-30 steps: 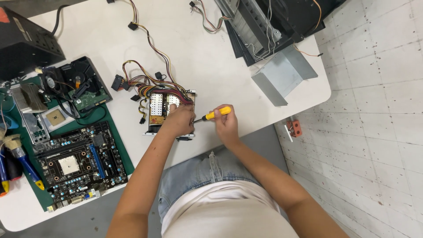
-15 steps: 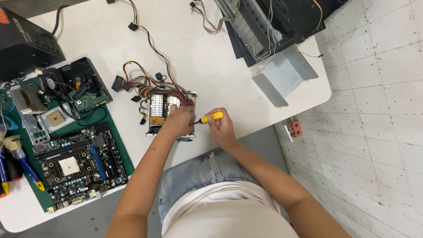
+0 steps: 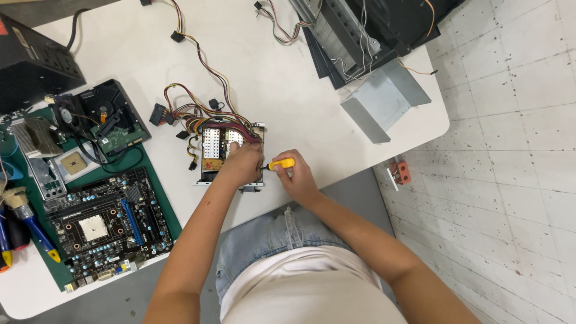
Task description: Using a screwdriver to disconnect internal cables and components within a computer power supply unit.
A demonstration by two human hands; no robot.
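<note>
**A:** So what's on the bench? Looks like a power supply [image 3: 225, 153] with its lid off, sitting near the front edge of the white table [image 3: 282, 78], right in front of the person.

**B:** Yep. Left hand [image 3: 243, 165] is laid over its right front corner, fingers curled down on the frame, so it's gripping or at least pinning it in place. Can't see the fingertips well though.

**A:** And the right hand [image 3: 297, 179]?

**B:** Closed around a screwdriver [image 3: 279, 164] with a yellow handle. The handle pokes out between thumb and fingers, shaft lying roughly flat and pointing left at the supply's right side, just beside the left hand. The tip itself is hidden, so can't tell if it's on a screw.

**A:** The wire bundle [image 3: 192, 111] fans out from the back of the supply, up and left across the table.

**B:** Left of that there's a green mat [image 3: 153, 180] with a motherboard [image 3: 102, 222] on it, a hard drive [image 3: 114, 117] behind that, and a heatsink [image 3: 36, 137] further left. A brush [image 3: 27, 213] lies at the mat's left edge.

**A:** A bent grey metal cover [image 3: 384, 99] sits at the right end of the table, next to an open PC case [image 3: 372, 30] at the far edge.
</note>
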